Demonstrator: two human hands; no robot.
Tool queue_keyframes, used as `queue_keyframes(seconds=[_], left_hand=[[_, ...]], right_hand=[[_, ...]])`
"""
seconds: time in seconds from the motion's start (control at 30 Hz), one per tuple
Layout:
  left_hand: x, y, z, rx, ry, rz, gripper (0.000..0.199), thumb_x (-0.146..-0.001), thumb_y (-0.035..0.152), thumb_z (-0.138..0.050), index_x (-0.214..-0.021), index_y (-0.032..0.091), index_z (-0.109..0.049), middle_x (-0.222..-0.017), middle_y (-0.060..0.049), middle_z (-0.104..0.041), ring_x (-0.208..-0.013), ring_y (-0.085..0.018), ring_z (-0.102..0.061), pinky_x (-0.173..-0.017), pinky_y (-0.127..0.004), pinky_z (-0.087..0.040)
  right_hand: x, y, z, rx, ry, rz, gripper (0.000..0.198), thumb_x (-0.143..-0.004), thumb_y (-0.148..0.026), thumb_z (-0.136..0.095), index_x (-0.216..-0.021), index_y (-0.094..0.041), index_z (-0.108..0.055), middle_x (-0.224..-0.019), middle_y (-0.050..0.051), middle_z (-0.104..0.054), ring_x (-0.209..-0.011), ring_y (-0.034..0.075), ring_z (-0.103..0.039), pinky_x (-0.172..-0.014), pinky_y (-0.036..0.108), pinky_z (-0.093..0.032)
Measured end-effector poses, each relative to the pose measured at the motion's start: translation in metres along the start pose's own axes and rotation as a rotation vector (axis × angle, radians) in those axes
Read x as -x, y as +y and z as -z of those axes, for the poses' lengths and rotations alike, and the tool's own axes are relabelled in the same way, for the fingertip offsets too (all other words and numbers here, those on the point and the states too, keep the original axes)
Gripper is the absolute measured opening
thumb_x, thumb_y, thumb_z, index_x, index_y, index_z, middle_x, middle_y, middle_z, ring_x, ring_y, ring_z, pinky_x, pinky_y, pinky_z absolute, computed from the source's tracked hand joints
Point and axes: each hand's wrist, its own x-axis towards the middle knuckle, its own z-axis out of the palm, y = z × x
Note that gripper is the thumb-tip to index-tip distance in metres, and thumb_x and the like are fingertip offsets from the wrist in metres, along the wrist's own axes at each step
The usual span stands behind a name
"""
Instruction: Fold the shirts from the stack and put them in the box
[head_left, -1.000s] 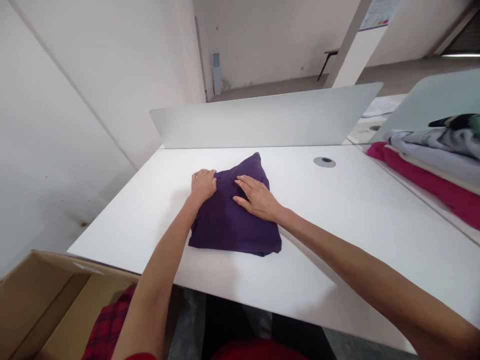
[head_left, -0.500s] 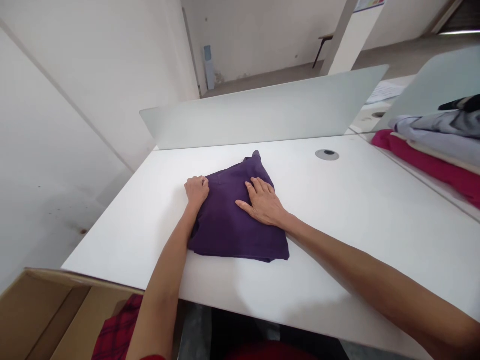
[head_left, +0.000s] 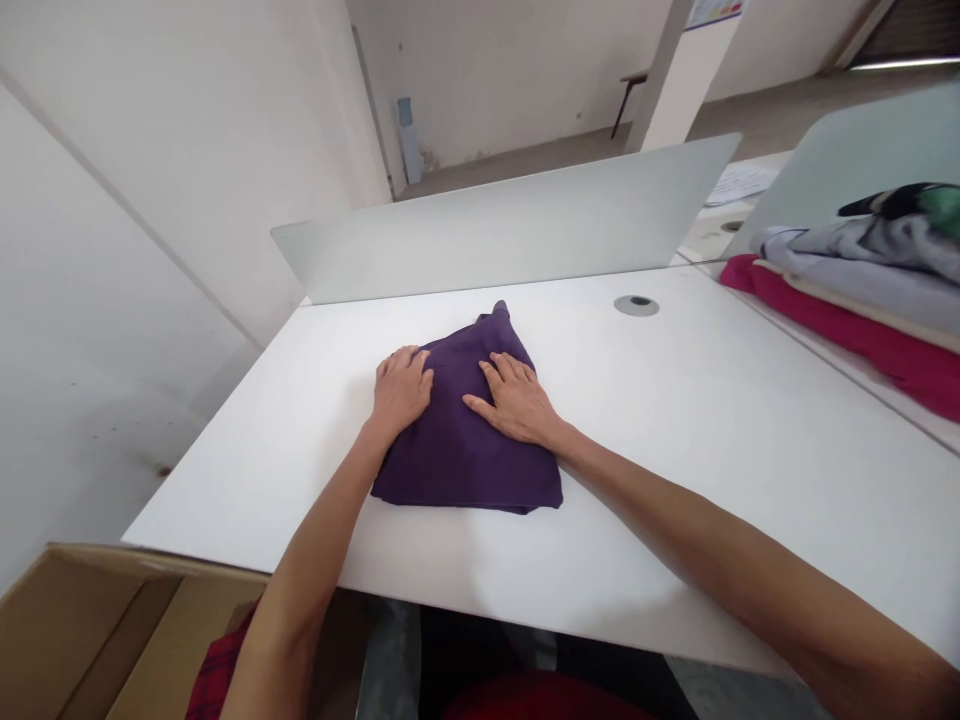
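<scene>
A folded purple garment [head_left: 465, 455] lies on the white table [head_left: 262, 430], its narrow end pointing to the far side. I cannot tell what kind of garment it is. On its left edge rests my left hand [head_left: 403, 388], palm down with the fingers extended over the cloth. My right hand [head_left: 517, 400] lies flat on the right part of the garment, fingers spread and thumb pointing left. Neither hand grips the cloth.
A frosted divider [head_left: 495, 235] runs along the table's far edge. Stacked folded clothes [head_left: 847, 320] lie at the right. A cable hole [head_left: 637, 305] sits in the tabletop. An open cardboard box [head_left: 97, 620] with red plaid cloth [head_left: 217, 670] stands at the lower left.
My left hand has moved from the garment's left edge onto its top, and its curled fingers have straightened. My right hand stays flat on the cloth. The whole view has shifted slightly.
</scene>
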Motion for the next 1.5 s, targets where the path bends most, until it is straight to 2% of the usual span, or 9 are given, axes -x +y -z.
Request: queue_keyframes(seconds=[0.23, 0.53, 0.67, 0.77, 0.83, 0.93, 1.03, 1.17, 1.5], left_hand=[[-0.017, -0.041, -0.022, 0.077, -0.01, 0.285, 0.029, -0.101, 0.03, -0.055, -0.124, 0.025, -0.07, -0.136, -0.012, -0.068, -0.134, -0.029, -0.059, -0.115, -0.048, -0.045], [-0.021, -0.045, -0.031, 0.193, 0.135, 0.261, 0.013, -0.094, 0.021, -0.061, -0.097, 0.024, -0.073, -0.13, -0.011, -0.066, -0.128, -0.029, -0.061, -0.114, -0.047, -0.047], [-0.018, -0.049, -0.031, 0.215, 0.196, 0.222, 0.013, -0.095, 0.023, -0.061, -0.098, 0.026, -0.074, -0.133, -0.011, -0.065, -0.133, -0.03, -0.059, -0.116, -0.051, -0.045], [-0.014, -0.049, -0.032, 0.223, 0.206, 0.195, 0.014, -0.094, 0.022, -0.061, -0.099, 0.025, -0.074, -0.136, -0.011, -0.065, -0.135, -0.031, -0.057, -0.116, -0.052, -0.044], [-0.012, -0.047, -0.032, 0.229, 0.214, 0.186, 0.014, -0.094, 0.02, -0.061, -0.099, 0.025, -0.074, -0.138, -0.011, -0.066, -0.139, -0.03, -0.055, -0.118, -0.052, -0.042], [-0.011, -0.042, -0.028, 0.223, 0.234, 0.171, 0.015, -0.095, 0.019, -0.059, -0.1, 0.025, -0.072, -0.136, -0.008, -0.069, -0.144, -0.028, -0.051, -0.121, -0.048, -0.039], [-0.012, -0.037, -0.02, 0.219, 0.214, 0.161, 0.019, -0.1, 0.02, -0.052, -0.101, 0.026, -0.069, -0.122, -0.005, -0.075, -0.128, -0.024, -0.062, -0.119, -0.042, -0.039], [-0.02, -0.039, -0.014, 0.242, 0.22, 0.205, 0.021, -0.102, 0.022, -0.047, -0.102, 0.025, -0.068, -0.11, -0.005, -0.077, -0.109, -0.022, -0.068, -0.113, -0.039, -0.042], [-0.031, -0.054, -0.039, 0.224, 0.068, 0.317, 0.018, -0.096, 0.022, -0.053, -0.1, 0.026, -0.07, -0.112, -0.007, -0.073, -0.116, -0.027, -0.064, -0.11, -0.046, -0.044]], right_hand=[[0.001, 0.006, -0.003, -0.071, 0.054, 0.015, 0.077, -0.104, -0.062, -0.036, -0.16, -0.011, -0.047, -0.167, 0.017, -0.042, -0.157, 0.035, -0.035, -0.129, 0.052, -0.029], [-0.002, 0.011, 0.004, -0.13, 0.152, 0.021, 0.059, -0.102, -0.047, -0.045, -0.146, -0.011, -0.062, -0.159, 0.017, -0.052, -0.147, 0.035, -0.048, -0.123, 0.055, -0.038], [-0.037, 0.018, 0.026, -0.069, 0.251, 0.107, 0.054, -0.1, -0.035, -0.043, -0.145, -0.011, -0.062, -0.16, 0.015, -0.052, -0.148, 0.035, -0.045, -0.123, 0.056, -0.035], [-0.073, 0.022, 0.034, -0.006, 0.185, 0.214, 0.06, -0.098, -0.031, -0.042, -0.152, -0.01, -0.055, -0.162, 0.014, -0.05, -0.152, 0.035, -0.039, -0.123, 0.055, -0.032], [-0.092, 0.025, 0.031, 0.046, 0.107, 0.252, 0.064, -0.095, -0.029, -0.044, -0.154, -0.009, -0.053, -0.156, 0.017, -0.056, -0.149, 0.036, -0.041, -0.122, 0.056, -0.031], [-0.108, 0.031, 0.024, 0.095, 0.033, 0.281, 0.056, -0.092, -0.027, -0.045, -0.142, -0.012, -0.066, -0.13, 0.019, -0.071, -0.135, 0.037, -0.053, -0.118, 0.057, -0.032], [-0.112, 0.036, 0.025, 0.085, 0.052, 0.289, 0.048, -0.092, -0.027, -0.044, -0.124, -0.017, -0.078, -0.117, 0.016, -0.075, -0.124, 0.036, -0.057, -0.116, 0.056, -0.032], [-0.116, 0.037, 0.032, 0.019, 0.132, 0.272, 0.048, -0.092, -0.024, -0.042, -0.121, -0.021, -0.08, -0.114, 0.013, -0.076, -0.12, 0.034, -0.058, -0.116, 0.054, -0.031], [-0.115, 0.034, -0.01, 0.051, 0.082, 0.229, 0.054, -0.093, -0.027, -0.041, -0.134, -0.015, -0.073, -0.122, 0.019, -0.071, -0.127, 0.041, -0.05, -0.116, 0.065, -0.027]])
